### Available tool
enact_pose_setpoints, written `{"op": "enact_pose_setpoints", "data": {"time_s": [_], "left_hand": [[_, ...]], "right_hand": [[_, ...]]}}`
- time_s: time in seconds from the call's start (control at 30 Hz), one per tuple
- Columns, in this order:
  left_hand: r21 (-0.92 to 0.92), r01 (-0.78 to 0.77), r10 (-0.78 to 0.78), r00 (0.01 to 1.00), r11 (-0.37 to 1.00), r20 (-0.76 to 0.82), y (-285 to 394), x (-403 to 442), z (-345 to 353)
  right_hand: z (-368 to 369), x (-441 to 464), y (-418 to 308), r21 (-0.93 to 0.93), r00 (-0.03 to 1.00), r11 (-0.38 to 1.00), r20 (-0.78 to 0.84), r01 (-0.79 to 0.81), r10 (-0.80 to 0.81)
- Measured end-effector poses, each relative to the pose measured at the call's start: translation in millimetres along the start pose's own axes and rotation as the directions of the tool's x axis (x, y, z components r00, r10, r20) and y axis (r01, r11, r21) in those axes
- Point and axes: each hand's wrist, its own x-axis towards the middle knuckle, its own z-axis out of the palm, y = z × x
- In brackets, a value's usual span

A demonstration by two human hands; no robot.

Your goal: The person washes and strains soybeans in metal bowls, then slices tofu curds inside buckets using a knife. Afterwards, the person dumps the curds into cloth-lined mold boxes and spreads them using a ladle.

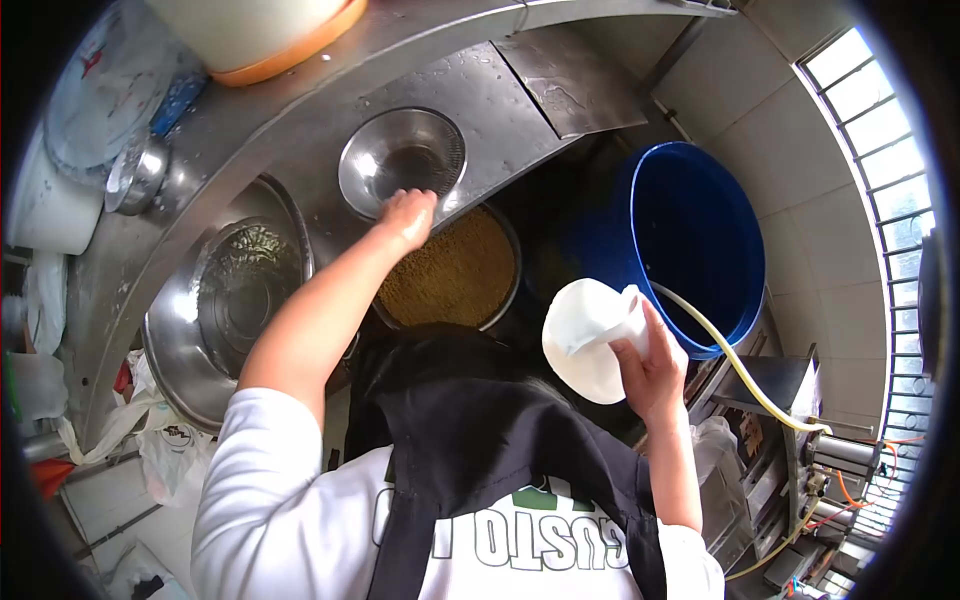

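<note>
My left hand (408, 217) is closed at the near rim of a shiny steel bowl (380, 160) with small holes in its side. The bowl stands on the metal counter, and my fingertips are partly hidden. Just below that hand is a round metal basin filled with tan-brown, grainy stuff (455, 270). In my right hand (652, 365) is a white plastic jug (585, 340), gripped by a narrow part and tilted. Its inside is hidden from me. The jug is close to a big blue barrel (698, 250).
A pale hose (725, 345) hangs over the barrel's rim. To the left sits a large steel basin (180, 365) with clear liquid. A white bucket with an orange base (290, 72) stands on the upper ledge. Metal racks (745, 480) and a barred window (885, 170) are at right.
</note>
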Motion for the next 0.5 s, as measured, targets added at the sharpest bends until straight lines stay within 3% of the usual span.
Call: {"op": "enact_pose_setpoints", "data": {"time_s": [0.07, 0.13, 0.23, 0.33, 0.37, 0.43, 0.5], "left_hand": [[-0.190, -0.083, 0.083, 0.996, 0.978, -0.009, 36.0, -26.4, 0.9], [-0.183, -0.237, 0.255, 0.964, 0.954, 0.078, 76.2, -60.8, -14.1], [-0.251, -0.407, 0.434, 0.899, 0.878, 0.062, 110.1, -108.3, -2.7], [-0.462, -0.301, 0.443, 0.864, 0.834, 0.239, 116.5, -126.6, 13.5], [-0.463, -0.295, 0.438, 0.867, 0.836, 0.238, 114.6, -129.4, 25.7], [-0.410, -0.244, 0.409, 0.829, 0.879, 0.383, 109.2, -131.6, 49.8], [-0.350, -0.247, 0.376, 0.849, 0.904, 0.371, 102.9, -132.2, 61.2]], "right_hand": [[0.9, -6.5, 8.2, 0.030, 1.000, 0.999, 0.019, -0.022, 0.021], [1.5, -11.5, 16.2, 0.040, 0.999, 0.999, 0.034, 0.004, -0.005], [4.8, -18.3, 27.5, 0.058, 0.992, 0.998, 0.129, 0.008, -0.015], [8.7, -28.1, 35.0, 0.047, 0.986, 0.999, 0.166, -0.019, 0.011], [10.7, -32.4, 39.0, 0.049, 0.983, 0.998, 0.184, -0.036, 0.026], [14.1, -39.3, 45.9, 0.042, 0.980, 0.998, 0.196, -0.039, 0.030], [16.7, -45.0, 49.6, 0.030, 0.978, 0.999, 0.207, -0.042, 0.035]]}}
